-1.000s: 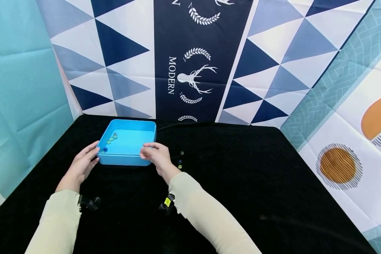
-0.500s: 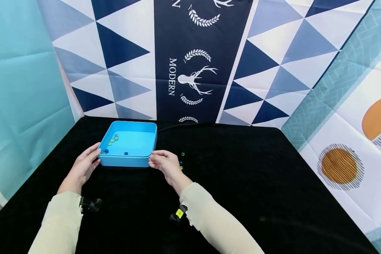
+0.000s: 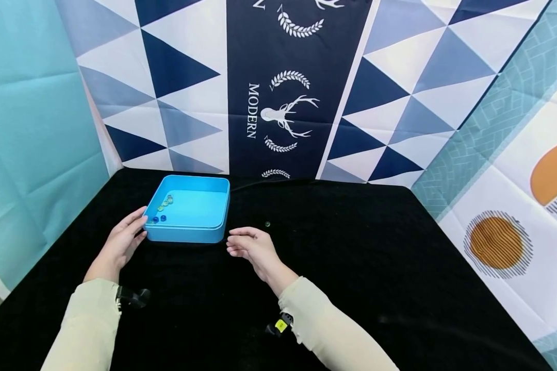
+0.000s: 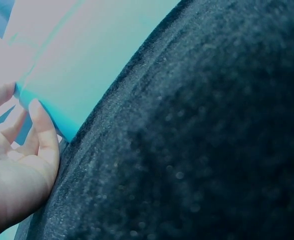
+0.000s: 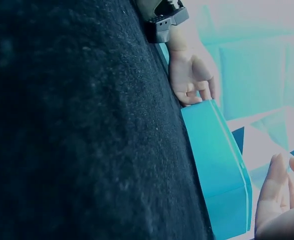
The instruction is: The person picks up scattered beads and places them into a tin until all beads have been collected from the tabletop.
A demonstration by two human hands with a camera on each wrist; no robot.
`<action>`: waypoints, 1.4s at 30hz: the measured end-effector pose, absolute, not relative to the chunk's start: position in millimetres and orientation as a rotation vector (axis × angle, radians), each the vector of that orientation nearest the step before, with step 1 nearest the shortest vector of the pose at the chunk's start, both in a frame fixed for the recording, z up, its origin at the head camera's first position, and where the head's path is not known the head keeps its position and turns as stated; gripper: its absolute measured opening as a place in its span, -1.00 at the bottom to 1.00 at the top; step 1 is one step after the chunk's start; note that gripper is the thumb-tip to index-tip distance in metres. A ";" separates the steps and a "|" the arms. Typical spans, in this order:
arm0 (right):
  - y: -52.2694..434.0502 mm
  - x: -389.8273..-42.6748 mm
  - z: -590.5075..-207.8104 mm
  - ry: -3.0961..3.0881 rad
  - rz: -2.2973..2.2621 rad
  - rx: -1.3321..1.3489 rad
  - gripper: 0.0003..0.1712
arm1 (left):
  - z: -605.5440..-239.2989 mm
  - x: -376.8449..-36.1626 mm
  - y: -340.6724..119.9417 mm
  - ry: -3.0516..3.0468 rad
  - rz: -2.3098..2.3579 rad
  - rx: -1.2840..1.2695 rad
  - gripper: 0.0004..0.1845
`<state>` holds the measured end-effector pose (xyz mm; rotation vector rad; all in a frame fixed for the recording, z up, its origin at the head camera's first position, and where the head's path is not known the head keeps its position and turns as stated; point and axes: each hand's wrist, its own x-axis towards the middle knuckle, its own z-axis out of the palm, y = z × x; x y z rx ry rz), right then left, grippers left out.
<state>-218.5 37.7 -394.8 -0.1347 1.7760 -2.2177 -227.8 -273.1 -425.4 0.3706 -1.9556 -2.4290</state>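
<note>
A shallow blue box (image 3: 185,234) stands at the left of the black table. Inside its left part lie several glass marbles: greenish ones (image 3: 165,203) in a slanted row and two dark blue ones (image 3: 163,218) near the front left corner. My left hand (image 3: 119,245) holds that corner, fingers on the left side and thumb on the front wall (image 4: 61,120). Just right of the box's front right corner hovers my right hand (image 3: 255,252), thumb and forefinger a little apart with nothing seen between them. Beyond it a small green marble (image 3: 267,224) rests on the cloth.
Black cloth (image 3: 376,268) covers the table. A patterned curtain (image 3: 278,103) hangs behind its far edge, and a pale teal curtain (image 3: 32,129) borders the left side. A dark wrist camera (image 3: 134,298) sits on the left sleeve.
A dark blue marble appeared in the box and rolled left beside the other blue one. My right hand left the box's rim, moving right and nearer me. It now covers other table marbles.
</note>
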 end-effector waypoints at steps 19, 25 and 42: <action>96.9 -218.5 -404.3 1.828 -2.186 -0.078 -0.63 | -422.2 -229.1 -272.8 -1.931 -2.442 0.399 -0.24; 107.5 -223.0 -402.5 1.868 -2.154 -0.056 -0.64 | -421.5 -229.5 -272.6 -1.940 -2.434 0.403 -0.25; 114.8 -246.6 -413.2 1.906 -1.972 0.057 -0.60 | -423.5 -229.6 -272.8 -1.938 -2.434 0.404 -0.26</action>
